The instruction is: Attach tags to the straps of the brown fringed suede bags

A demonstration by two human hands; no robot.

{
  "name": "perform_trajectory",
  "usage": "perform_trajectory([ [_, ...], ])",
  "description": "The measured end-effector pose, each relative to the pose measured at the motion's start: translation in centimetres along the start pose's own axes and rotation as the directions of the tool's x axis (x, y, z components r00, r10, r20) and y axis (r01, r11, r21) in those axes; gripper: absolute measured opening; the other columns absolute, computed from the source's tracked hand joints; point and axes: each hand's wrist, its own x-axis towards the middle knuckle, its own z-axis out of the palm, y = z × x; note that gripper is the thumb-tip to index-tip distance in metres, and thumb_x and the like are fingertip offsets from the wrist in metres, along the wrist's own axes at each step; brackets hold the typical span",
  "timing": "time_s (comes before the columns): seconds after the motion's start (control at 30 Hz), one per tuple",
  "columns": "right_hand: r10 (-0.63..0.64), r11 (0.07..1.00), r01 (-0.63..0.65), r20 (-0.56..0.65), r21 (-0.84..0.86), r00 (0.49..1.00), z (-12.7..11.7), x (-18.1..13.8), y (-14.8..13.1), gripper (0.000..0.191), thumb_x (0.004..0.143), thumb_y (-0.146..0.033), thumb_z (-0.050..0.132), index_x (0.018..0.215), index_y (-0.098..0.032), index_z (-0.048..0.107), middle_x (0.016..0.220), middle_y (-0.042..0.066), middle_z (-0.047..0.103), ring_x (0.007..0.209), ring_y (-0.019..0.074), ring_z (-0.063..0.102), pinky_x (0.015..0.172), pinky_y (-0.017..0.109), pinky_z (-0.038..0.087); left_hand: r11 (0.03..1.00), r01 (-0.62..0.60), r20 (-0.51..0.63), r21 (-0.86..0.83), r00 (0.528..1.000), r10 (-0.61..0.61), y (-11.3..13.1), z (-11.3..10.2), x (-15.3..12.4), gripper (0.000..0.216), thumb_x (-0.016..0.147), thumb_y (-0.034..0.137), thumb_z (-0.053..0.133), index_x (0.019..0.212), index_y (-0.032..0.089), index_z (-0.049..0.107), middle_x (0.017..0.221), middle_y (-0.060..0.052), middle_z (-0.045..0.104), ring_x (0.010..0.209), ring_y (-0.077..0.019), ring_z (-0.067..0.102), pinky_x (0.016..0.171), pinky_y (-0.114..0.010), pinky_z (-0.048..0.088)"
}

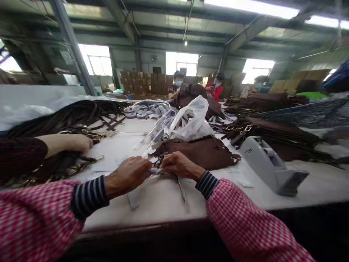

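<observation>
My left hand [128,175] and my right hand [178,165] meet at the near middle of the white table [169,198]. Both are pinched closed on a small pale piece [155,170] held between them; I cannot make out what it is. Just behind my right hand lies a brown suede bag piece [203,153] with fringed edges. Thin grey strips [182,191] lie on the table under my wrists. Both my sleeves are red-and-white check with striped cuffs.
A grey tape dispenser [269,165] stands at the right. A co-worker's hand [72,142] rests on dark straps with brass clasps [81,129] at the left. A clear plastic bag [192,118], packets, brown bag piles and people at the far end.
</observation>
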Motion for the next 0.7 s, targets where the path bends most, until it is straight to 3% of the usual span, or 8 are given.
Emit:
perform_trajectory([
  [0.1,0.054,0.992,-0.048,-0.05,0.121,0.997,-0.1,-0.2,-0.2,0.011,0.083,-0.018,0.067,0.078,-0.011,0.075,0.073,0.001,0.066,0.07,0.0124,0.056,0.066,0.021,0.039,0.93,0.067,0.138,-0.362,0.99,-0.017,-0.8,0.0,0.5,0.024,0.084,0.03,0.046,0.083,0.016,0.065,0.077,-0.007,0.067,0.07,-0.0222,0.064,0.066,-0.032,0.046],
  [0.2,0.113,0.983,-0.101,-0.073,0.155,0.991,-0.2,-0.4,-0.6,0.012,0.082,-0.015,0.065,0.074,-0.011,0.074,0.069,0.0,0.063,0.067,0.0117,0.054,0.064,0.021,0.039,0.705,0.185,0.276,-0.684,0.961,0.016,-1.7,0.9,0.8,0.02,0.078,0.034,0.055,0.073,0.015,0.062,0.067,-0.004,0.066,0.053,-0.0149,0.057,0.052,-0.025,0.04],
  [0.27,0.127,0.984,-0.117,-0.069,0.137,0.989,-0.3,-0.4,-1.0,0.009,0.08,-0.014,0.066,0.077,-0.012,0.074,0.074,0.001,0.064,0.071,0.0122,0.055,0.066,0.021,0.04,0.564,0.233,0.3,-0.792,0.954,0.027,-2.2,1.7,0.7,0.021,0.074,0.034,0.06,0.073,0.014,0.062,0.065,-0.003,0.067,0.051,-0.013,0.054,0.05,-0.024,0.039],
  [0.33,0.135,0.975,-0.124,-0.046,0.185,0.99,-0.4,-0.3,-1.4,0.015,0.078,-0.018,0.07,0.092,-0.014,0.075,0.085,0.002,0.068,0.076,0.0134,0.057,0.07,0.023,0.042,0.497,0.249,0.295,-0.831,0.955,0.015,-2.4,2.3,0.6,0.021,0.072,0.034,0.062,0.075,0.013,0.063,0.064,-0.003,0.066,0.052,-0.0128,0.054,0.052,-0.024,0.04],
  [0.43,0.155,0.949,-0.151,0.007,0.277,0.988,-0.2,0.2,-1.6,0.039,0.075,-0.033,0.078,0.109,-0.014,0.073,0.094,0.004,0.069,0.08,0.0153,0.059,0.072,0.025,0.045,0.506,0.248,0.287,-0.826,0.958,0.0,-2.6,2.6,0.3,0.022,0.072,0.034,0.063,0.078,0.012,0.065,0.064,-0.002,0.065,0.054,-0.0139,0.055,0.052,-0.024,0.038],
  [0.6,0.145,0.961,-0.154,0.055,0.228,0.988,0.6,1.2,-0.9,0.029,0.075,-0.04,0.078,0.078,-0.012,0.076,0.073,0.001,0.064,0.071,0.0131,0.054,0.066,0.023,0.04,0.563,0.148,0.224,-0.813,0.972,0.067,-3.3,2.9,0.2,0.032,0.081,0.045,0.063,0.068,0.016,0.057,0.058,0.006,0.041,0.052,-0.0089,0.033,0.05,-0.024,0.022],
  [0.7,0.112,0.952,-0.137,0.103,0.273,0.988,0.4,1.4,-0.8,0.029,0.078,-0.04,0.075,0.077,-0.011,0.076,0.07,0.0,0.061,0.068,0.012,0.052,0.063,0.022,0.038,0.587,0.131,0.175,-0.799,0.984,0.019,-3.6,3.5,0.1,0.045,0.084,0.054,0.059,0.061,0.018,0.046,0.057,0.007,0.029,0.055,-0.0096,0.024,0.051,-0.027,0.017],
])
